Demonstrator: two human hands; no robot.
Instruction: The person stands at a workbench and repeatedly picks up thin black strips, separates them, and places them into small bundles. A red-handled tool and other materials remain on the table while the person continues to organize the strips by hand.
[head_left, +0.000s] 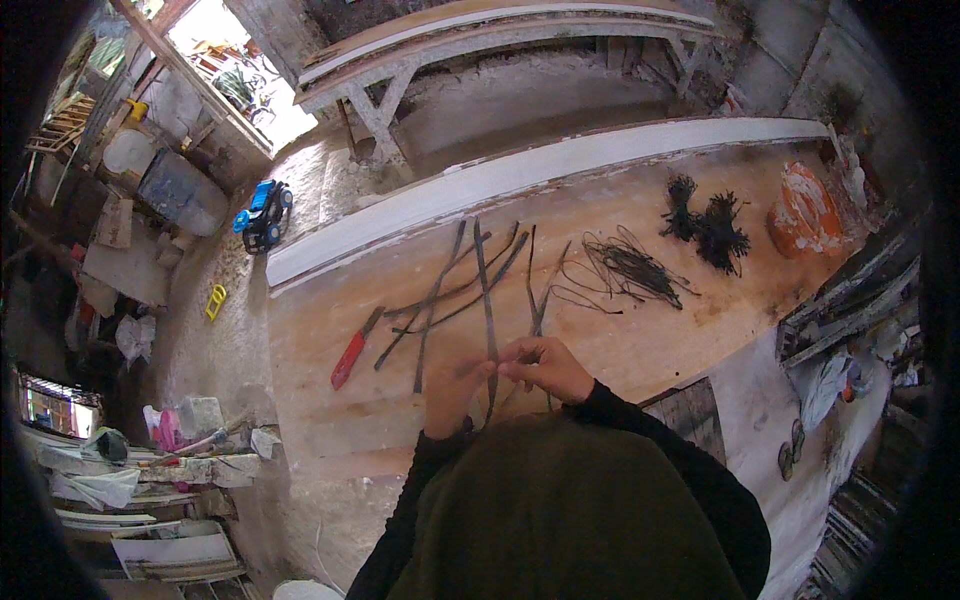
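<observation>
My left hand point(455, 390) and my right hand point(545, 368) meet over the near part of the table, fingertips pinched on a long dark strip point(485, 285). The strip runs away from me across the wood. Motion blurs my left hand somewhat. Left of this strip, several similar dark strips point(432, 305) lie crossed over each other. A red-handled knife point(348, 362) rests beside them, its dark blade pointing away. To the right lie a forked pair of strips point(536, 300) and a loose tangle of thin black cord point(632, 266).
Two dark tied bundles point(722, 232) and an orange, white-smeared bag-like thing point(803, 210) sit at the table's right end. A white-coated board point(560, 180) lines the far edge. A blue toy vehicle point(264, 215) and a yellow object point(215, 302) are on the floor at left.
</observation>
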